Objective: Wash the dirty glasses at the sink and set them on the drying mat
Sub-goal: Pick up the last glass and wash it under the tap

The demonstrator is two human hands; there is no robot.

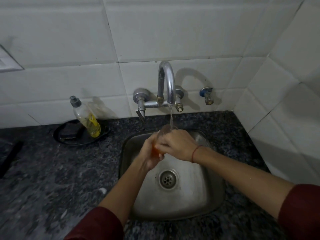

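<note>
While water (pixel 171 116) strikes its rim, the glass (pixel 164 132) leans mouth-up, long axis near upright, above the left hand (pixel 149 153) and right hand (pixel 176 146), both gripping its lower half.

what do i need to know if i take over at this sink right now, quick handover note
Left hand: grips the glass from below.
Right hand: curled round the same glass from the right.
The glass is held over the sink, rim under the water running from the tap. Something orange shows between the hands; I cannot tell what it is.
The soap bottle stands on the black tray, left of the sink.
Done: this glass is mid-wash. No washed glass is in view.
Left: finish rinsing, then set it on the drying mat, which is not plainly in view.
</note>
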